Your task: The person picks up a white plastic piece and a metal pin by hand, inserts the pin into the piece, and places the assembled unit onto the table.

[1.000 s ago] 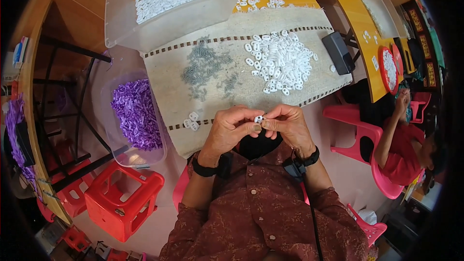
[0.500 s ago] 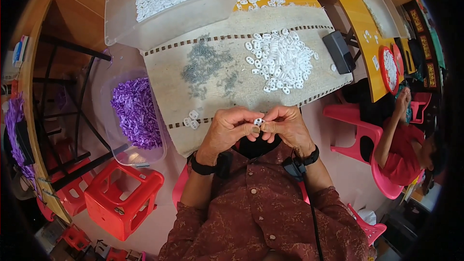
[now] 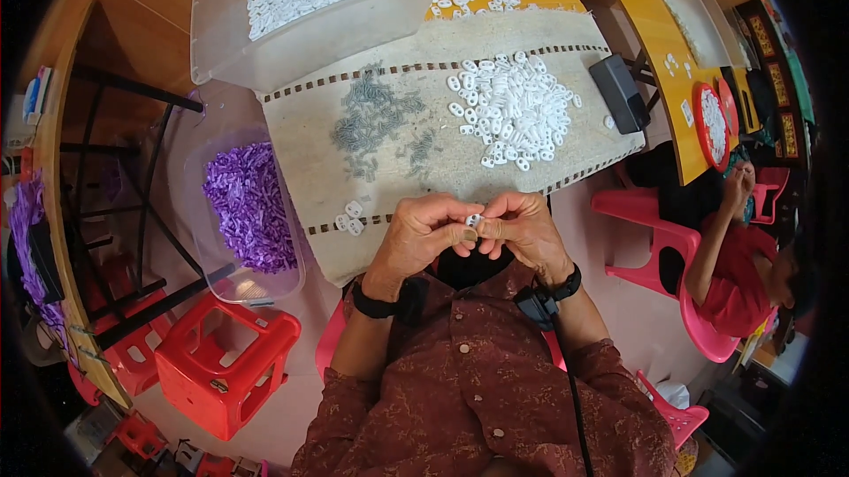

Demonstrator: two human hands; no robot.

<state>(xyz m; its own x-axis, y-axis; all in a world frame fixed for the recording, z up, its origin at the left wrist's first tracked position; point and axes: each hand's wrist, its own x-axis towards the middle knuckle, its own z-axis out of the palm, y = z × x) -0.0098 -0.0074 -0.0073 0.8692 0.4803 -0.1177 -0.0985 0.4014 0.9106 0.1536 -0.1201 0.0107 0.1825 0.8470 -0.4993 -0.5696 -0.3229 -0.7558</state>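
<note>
Between my two hands, just off the table's near edge, is a small white oval plastic piece (image 3: pixel 473 221) with dark holes. My left hand (image 3: pixel 431 228) pinches it between thumb and forefinger. From the other side the thumb and forefinger of my right hand (image 3: pixel 520 228) close on it too; a finer part there is too small to make out. Beyond my hands, a heap of like white pieces (image 3: pixel 522 110) lies on the cloth-covered table (image 3: pixel 301 137). Left of that heap are small grey metal springs or pins (image 3: pixel 367 119). Several finished-looking white pieces (image 3: pixel 352 221) lie near the left edge.
A clear bin (image 3: pixel 309 53) of white pieces stands at the back left, a dark box (image 3: pixel 619 95) at the right edge. On the floor at left are a tub of purple parts (image 3: pixel 252 207) and a red stool (image 3: pixel 225 362). Another person (image 3: pixel 738 274) sits at right.
Both hands keep their place and grip on the white piece, with only a slight shift of the piece and fingertips. The rest of the table looks the same.
</note>
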